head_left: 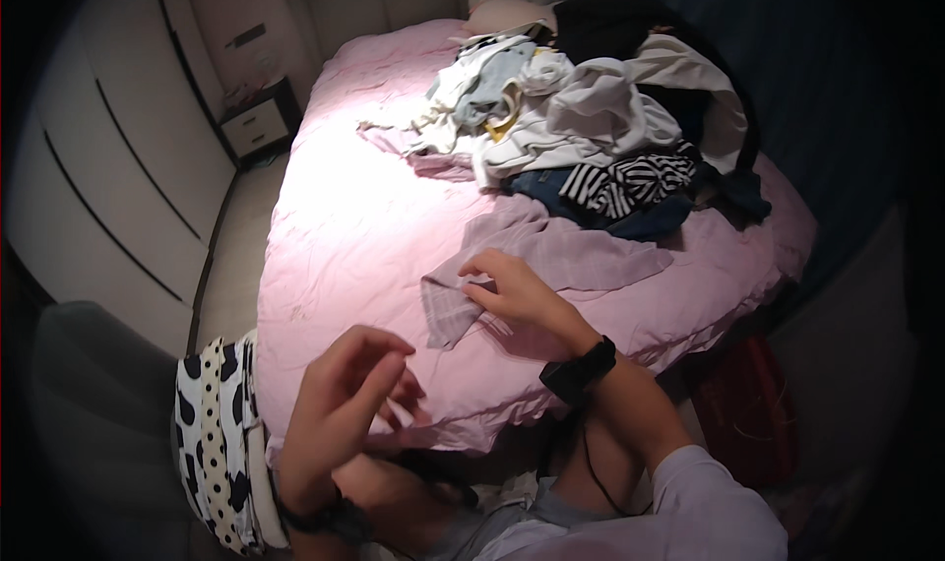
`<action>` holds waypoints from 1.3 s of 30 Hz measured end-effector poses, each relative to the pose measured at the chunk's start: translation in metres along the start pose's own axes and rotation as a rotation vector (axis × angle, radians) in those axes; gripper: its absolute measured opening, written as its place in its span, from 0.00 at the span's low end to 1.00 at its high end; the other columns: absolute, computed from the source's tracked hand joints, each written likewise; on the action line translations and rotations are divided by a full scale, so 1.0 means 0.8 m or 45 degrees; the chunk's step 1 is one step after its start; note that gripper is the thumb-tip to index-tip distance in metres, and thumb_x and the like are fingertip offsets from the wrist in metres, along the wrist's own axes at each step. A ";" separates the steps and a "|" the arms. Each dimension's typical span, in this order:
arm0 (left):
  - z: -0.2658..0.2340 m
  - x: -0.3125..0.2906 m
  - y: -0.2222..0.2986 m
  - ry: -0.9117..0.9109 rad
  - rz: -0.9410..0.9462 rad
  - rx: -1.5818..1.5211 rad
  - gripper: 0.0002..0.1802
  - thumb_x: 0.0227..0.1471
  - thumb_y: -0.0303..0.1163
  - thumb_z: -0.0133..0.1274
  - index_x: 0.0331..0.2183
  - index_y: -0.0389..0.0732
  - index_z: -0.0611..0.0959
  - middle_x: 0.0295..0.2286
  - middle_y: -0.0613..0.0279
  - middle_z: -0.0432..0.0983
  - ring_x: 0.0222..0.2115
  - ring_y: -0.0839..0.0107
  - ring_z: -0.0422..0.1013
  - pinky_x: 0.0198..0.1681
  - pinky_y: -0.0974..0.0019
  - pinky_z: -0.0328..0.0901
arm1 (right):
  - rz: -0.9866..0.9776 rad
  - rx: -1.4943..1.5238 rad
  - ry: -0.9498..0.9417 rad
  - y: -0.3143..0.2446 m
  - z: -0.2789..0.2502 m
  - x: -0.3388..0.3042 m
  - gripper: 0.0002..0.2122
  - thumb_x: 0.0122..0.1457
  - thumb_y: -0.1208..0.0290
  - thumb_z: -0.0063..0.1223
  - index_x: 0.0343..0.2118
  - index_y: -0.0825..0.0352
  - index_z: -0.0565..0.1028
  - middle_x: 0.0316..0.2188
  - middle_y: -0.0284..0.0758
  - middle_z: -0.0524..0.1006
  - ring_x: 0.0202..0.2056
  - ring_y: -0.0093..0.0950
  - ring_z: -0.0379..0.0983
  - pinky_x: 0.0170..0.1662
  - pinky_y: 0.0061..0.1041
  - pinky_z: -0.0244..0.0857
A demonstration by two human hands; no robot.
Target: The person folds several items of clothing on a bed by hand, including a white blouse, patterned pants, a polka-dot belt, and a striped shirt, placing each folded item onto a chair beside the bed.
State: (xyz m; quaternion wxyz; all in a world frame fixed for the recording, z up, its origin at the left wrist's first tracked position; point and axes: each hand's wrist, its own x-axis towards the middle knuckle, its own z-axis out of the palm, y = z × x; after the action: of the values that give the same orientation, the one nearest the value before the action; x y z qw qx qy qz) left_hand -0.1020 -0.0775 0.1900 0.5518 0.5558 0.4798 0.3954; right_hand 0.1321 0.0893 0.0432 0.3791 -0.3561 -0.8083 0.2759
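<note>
My left hand point(345, 404) is raised over the near edge of the bed, thumb and fingers loosely curved and apart, with nothing in it. My right hand point(512, 290), a black watch point(579, 369) on its wrist, hovers over or just touches a pale lilac plaid garment point(581, 256); I cannot tell which. A gap shows between its thumb and forefinger, and no cloth is visible there. The garment lies loosely spread on the pink quilt point(345, 236), one end under my right hand. Beyond it lies a black-and-white striped piece of clothing point(630, 182).
A large heap of white clothes point(600, 108) and dark clothes covers the far right of the bed, with a pillow point(507, 15) behind. Cow-print fabric point(221, 443) hangs at the near left. A wardrobe point(108, 157) and a nightstand point(258, 128) stand left; a red container point(743, 408) sits low at right.
</note>
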 end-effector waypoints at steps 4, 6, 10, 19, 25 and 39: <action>0.004 0.098 -0.082 0.019 -0.050 0.292 0.14 0.62 0.36 0.52 0.39 0.33 0.76 0.26 0.57 0.78 0.25 0.71 0.77 0.26 0.70 0.69 | 0.008 -0.237 0.109 0.057 -0.031 -0.028 0.09 0.53 0.72 0.59 0.35 0.70 0.76 0.34 0.45 0.75 0.36 0.45 0.73 0.42 0.36 0.69; -0.007 0.134 -0.143 0.051 0.003 0.558 0.15 0.60 0.37 0.55 0.36 0.32 0.77 0.25 0.53 0.78 0.25 0.67 0.77 0.27 0.65 0.69 | 0.045 -0.225 0.158 0.076 -0.047 -0.031 0.09 0.53 0.72 0.59 0.35 0.70 0.76 0.34 0.45 0.75 0.36 0.43 0.74 0.41 0.35 0.70; -0.009 0.171 -0.217 0.240 0.089 0.807 0.18 0.54 0.41 0.60 0.28 0.34 0.75 0.22 0.49 0.78 0.23 0.55 0.75 0.27 0.57 0.66 | 0.272 -0.111 0.335 0.116 -0.073 -0.037 0.10 0.53 0.75 0.59 0.38 0.70 0.76 0.35 0.43 0.75 0.35 0.38 0.75 0.40 0.32 0.71; 0.013 0.180 -0.220 0.392 0.235 1.141 0.23 0.53 0.48 0.60 0.31 0.36 0.74 0.23 0.47 0.77 0.26 0.44 0.74 0.28 0.48 0.65 | 0.147 -0.762 1.089 0.135 -0.129 -0.001 0.17 0.49 0.82 0.56 0.45 0.69 0.74 0.39 0.44 0.70 0.37 0.45 0.73 0.41 0.37 0.69; 0.019 0.170 -0.204 0.389 0.281 1.067 0.21 0.54 0.45 0.59 0.30 0.35 0.74 0.23 0.46 0.76 0.26 0.45 0.73 0.29 0.48 0.64 | 0.090 -0.662 1.149 0.172 -0.135 0.016 0.04 0.55 0.75 0.52 0.31 0.71 0.75 0.26 0.46 0.76 0.29 0.49 0.73 0.34 0.39 0.68; -0.009 0.172 -0.201 0.146 0.028 -0.252 0.16 0.63 0.42 0.53 0.31 0.38 0.81 0.24 0.78 0.72 0.23 0.86 0.62 0.24 0.75 0.57 | -0.361 0.536 -0.639 -0.070 0.088 -0.048 0.09 0.61 0.69 0.55 0.40 0.69 0.75 0.31 0.44 0.74 0.36 0.43 0.72 0.41 0.37 0.66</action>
State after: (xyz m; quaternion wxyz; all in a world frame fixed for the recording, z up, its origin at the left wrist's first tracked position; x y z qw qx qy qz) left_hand -0.0933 0.0462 0.0188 0.5712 0.4802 0.4631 0.4782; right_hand 0.0722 0.0138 0.0278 0.2682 -0.0755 -0.8431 0.4599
